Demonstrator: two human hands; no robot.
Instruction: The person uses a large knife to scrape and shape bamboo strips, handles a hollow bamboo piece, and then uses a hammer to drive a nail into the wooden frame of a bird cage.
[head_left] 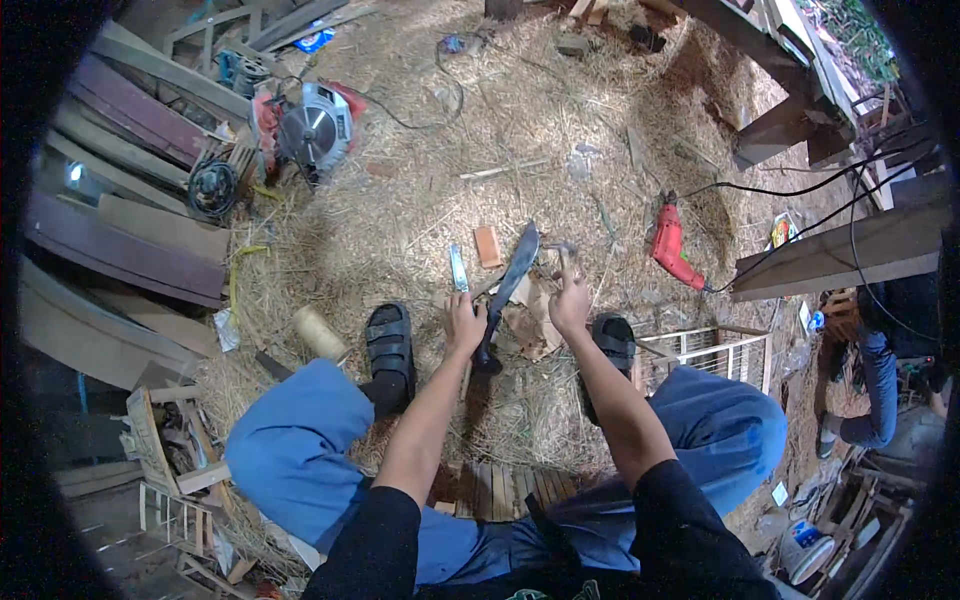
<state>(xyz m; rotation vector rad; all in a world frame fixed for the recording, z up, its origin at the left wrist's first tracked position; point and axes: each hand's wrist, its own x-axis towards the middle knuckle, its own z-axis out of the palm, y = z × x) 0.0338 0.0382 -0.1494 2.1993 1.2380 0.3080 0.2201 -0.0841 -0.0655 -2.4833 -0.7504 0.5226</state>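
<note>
My left hand [465, 323] is closed around the lower end of a flat, shiny metal blade [458, 268] that points away from me; its exact kind is unclear. Right beside that hand, a dark machete [518, 266] with a black handle lies slanted on the straw. My right hand [570, 303] is closed, its index finger stretched forward along what looks like a small hammer [556, 246]; the fingers hide most of the handle. A small orange-brown block [487, 246] rests between the blade and the machete tip. Crumpled brown scraps [531, 325] lie between my hands.
A circular saw [312, 130] stands at far left near stacked boards [130, 250]. To the right lies a red corded drill [672, 245]. A slatted wooden frame [710, 352] is beside my right knee. A roll [319, 333] sits near my left sandal. Another person [875, 370] is at far right.
</note>
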